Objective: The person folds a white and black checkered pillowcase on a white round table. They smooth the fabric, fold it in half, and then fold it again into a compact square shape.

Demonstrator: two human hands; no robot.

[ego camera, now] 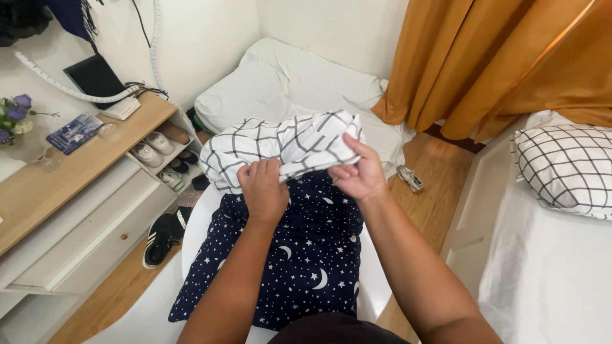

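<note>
My left hand [262, 189] and my right hand [360, 171] both grip the near edge of a white pillowcase with a black grid pattern [280, 143], bunched over the far end of a pillow. Below it shows the pillow's dark blue cover with white stars and moons [306, 255]. The pillow lies lengthwise on a round white table [194, 226] in front of me.
A wooden desk with drawers [76, 191] stands at left, with shoes [159, 239] on shelves and the floor. A white mattress [287, 79] lies ahead, orange curtains [497, 57] at right, and a bed with a grid-pattern pillow [567, 169].
</note>
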